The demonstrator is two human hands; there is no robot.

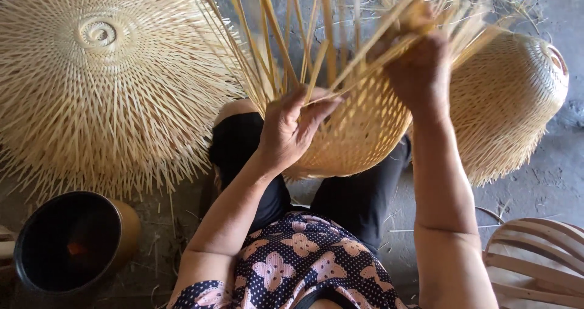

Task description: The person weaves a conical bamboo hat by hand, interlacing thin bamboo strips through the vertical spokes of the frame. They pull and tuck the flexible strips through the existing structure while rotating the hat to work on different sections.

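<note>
A half-woven bamboo basket (359, 132) rests on my lap, its loose strips (286, 35) fanning upward. My left hand (292, 126) pinches a strip at the basket's left rim. My right hand (420, 72) is closed around a bundle of strips above the basket's right side. My black trousers show under the basket.
A large finished woven bamboo dome (103, 78) with spiky ends lies at the upper left. Another woven basket (511, 102) lies on its side at the right. A dark round pot (73, 242) stands at the lower left. A slatted wooden frame (535, 260) sits at the lower right on the concrete floor.
</note>
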